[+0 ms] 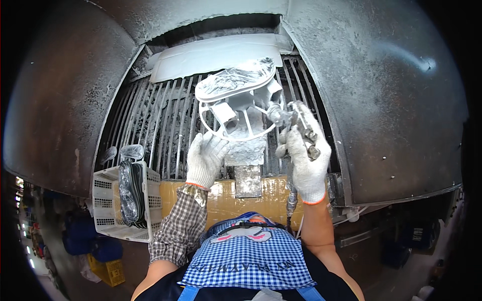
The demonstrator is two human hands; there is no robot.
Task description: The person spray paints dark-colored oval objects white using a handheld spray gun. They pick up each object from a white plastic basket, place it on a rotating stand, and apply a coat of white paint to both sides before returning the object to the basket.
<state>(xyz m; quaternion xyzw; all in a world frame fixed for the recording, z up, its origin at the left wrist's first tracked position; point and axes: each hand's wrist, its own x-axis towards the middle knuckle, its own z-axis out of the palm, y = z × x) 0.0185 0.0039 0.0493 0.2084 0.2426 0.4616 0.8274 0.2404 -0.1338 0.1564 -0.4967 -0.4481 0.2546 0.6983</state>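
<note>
My right hand [307, 153], in a white knit glove, is wrapped round a metal spray gun [281, 116] whose nozzle end points left. Close to that nozzle stands a white wheel-like stand [247, 123] with a round rim and spokes. On top of it sits an oval piece with a white edge [240, 91], its middle covered in crinkled clear plastic. My left hand [206, 158], also gloved, has its fingers stretched out at the near left of the stand's rim, seemingly touching it. The fingertips partly blend with the white rim.
Dusty metal bars [173, 125] form a grate beneath the stand, with metal panels [386, 115] on both sides. A white sheet [211, 55] lies behind. A white plastic basket [153, 190] at the left holds plastic-wrapped dark oval pieces [131, 193]. Brown tape-covered ledge [221, 203] runs along the front.
</note>
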